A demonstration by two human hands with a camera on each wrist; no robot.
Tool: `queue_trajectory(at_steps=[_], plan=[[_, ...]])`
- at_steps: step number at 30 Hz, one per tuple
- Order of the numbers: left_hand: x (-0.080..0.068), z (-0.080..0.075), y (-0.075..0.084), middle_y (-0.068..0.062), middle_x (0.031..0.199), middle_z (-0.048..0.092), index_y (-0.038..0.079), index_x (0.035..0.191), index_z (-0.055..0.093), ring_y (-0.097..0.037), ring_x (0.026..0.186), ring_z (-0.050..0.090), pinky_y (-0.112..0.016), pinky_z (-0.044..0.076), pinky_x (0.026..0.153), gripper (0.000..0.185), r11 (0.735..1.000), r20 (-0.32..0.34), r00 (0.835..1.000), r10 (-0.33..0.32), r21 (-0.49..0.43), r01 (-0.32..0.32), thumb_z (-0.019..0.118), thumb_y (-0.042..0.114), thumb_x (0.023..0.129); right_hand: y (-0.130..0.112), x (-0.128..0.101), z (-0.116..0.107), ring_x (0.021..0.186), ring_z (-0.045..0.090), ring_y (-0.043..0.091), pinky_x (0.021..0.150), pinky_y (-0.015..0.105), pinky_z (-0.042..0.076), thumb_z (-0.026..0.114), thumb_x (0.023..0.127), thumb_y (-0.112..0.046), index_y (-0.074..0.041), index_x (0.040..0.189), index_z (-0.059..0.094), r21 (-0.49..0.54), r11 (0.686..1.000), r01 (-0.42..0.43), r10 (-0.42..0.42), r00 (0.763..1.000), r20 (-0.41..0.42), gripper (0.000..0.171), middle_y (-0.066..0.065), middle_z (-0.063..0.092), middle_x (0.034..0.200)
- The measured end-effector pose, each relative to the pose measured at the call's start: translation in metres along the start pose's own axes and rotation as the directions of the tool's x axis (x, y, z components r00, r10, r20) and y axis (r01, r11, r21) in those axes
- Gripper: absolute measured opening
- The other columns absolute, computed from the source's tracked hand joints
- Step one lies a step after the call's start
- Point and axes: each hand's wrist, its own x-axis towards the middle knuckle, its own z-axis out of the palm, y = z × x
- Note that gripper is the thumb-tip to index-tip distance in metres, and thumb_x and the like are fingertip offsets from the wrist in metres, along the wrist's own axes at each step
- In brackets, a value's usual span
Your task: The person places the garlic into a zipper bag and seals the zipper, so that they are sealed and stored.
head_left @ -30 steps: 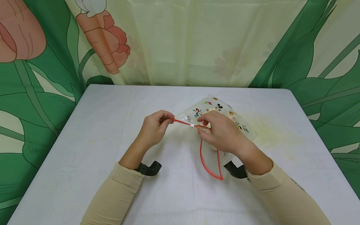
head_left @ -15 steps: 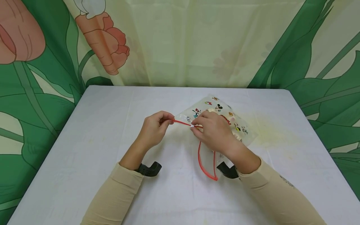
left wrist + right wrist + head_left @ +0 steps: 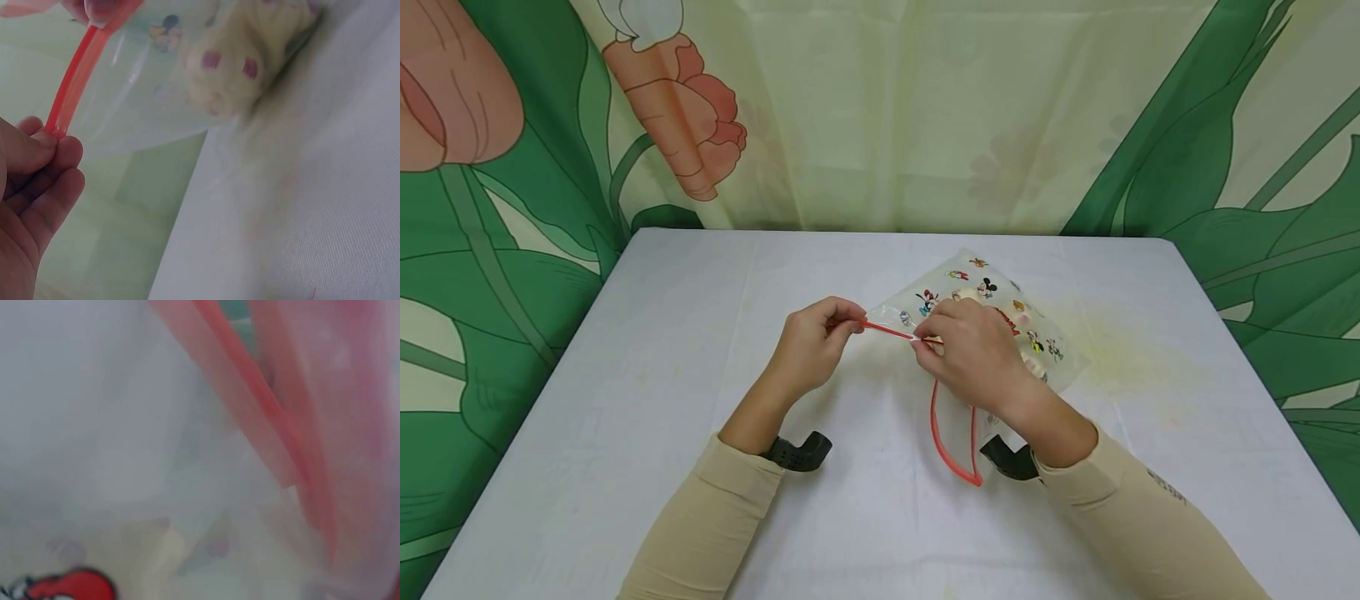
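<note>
A clear zip bag point(image 3: 1037, 329) printed with cartoon figures lies on the white table point(image 3: 625, 400), with a pale plush toy point(image 3: 250, 56) inside it. Its red zip strip point(image 3: 887, 330) runs between my two hands, and the unsealed part hangs toward me in a loop point(image 3: 953, 446). My left hand point(image 3: 820, 337) pinches the strip's left end between thumb and fingers point(image 3: 50, 156). My right hand point(image 3: 970, 350) grips the white slider on the strip and covers part of the bag. The right wrist view is a blur of red strip point(image 3: 262, 412) and plastic.
A green and cream leaf-patterned curtain point(image 3: 925, 108) hangs behind the table's far edge. A faint yellowish stain point(image 3: 1120, 350) marks the cloth right of the bag. Black wrist straps point(image 3: 797, 450) sit on both forearms.
My right hand has slid left along the red strip, closer to the left hand. The hanging loop has narrowed. The left hand has stayed put.
</note>
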Motion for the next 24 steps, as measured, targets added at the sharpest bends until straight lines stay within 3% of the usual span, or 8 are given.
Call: queue_trajectory(at_steps=[8,14,24], plan=[[0.0,0.001,0.0,-0.009,0.093,0.072,-0.002,0.102,0.068,-0.024,0.085,0.069,-0.032,0.057,0.075,0.011,0.999,0.006,0.999,-0.031,-0.004,0.031,0.063,-0.007,0.094,0.002,-0.004,-0.003,0.078,0.062,0.023,0.067,0.036,0.05,0.077,0.083,-0.014,-0.008,0.086,0.078,0.002,1.0,-0.03,0.03,0.999,0.023,0.006,0.0,0.068,0.083],[0.001,0.002,-0.001,-0.011,0.093,0.072,-0.003,0.101,0.068,-0.03,0.086,0.07,-0.032,0.057,0.074,0.011,1.0,0.006,1.0,-0.016,0.011,0.016,0.063,-0.008,0.094,0.004,-0.007,-0.005,0.079,0.062,0.023,0.067,0.038,0.049,0.074,0.085,-0.014,-0.009,0.087,0.078,-0.001,0.998,-0.056,0.056,0.997,0.054,0.006,0.0,0.069,0.085],[0.002,0.002,0.0,-0.008,0.092,0.072,-0.001,0.1,0.069,-0.02,0.081,0.068,-0.032,0.056,0.071,0.01,0.999,0.001,1.0,-0.006,0.046,0.006,0.063,-0.007,0.094,0.006,-0.013,-0.009,0.08,0.063,0.023,0.07,0.037,0.05,0.074,0.084,-0.012,-0.009,0.087,0.078,-0.009,0.998,-0.057,0.057,0.996,0.066,0.006,0.0,0.07,0.084]])
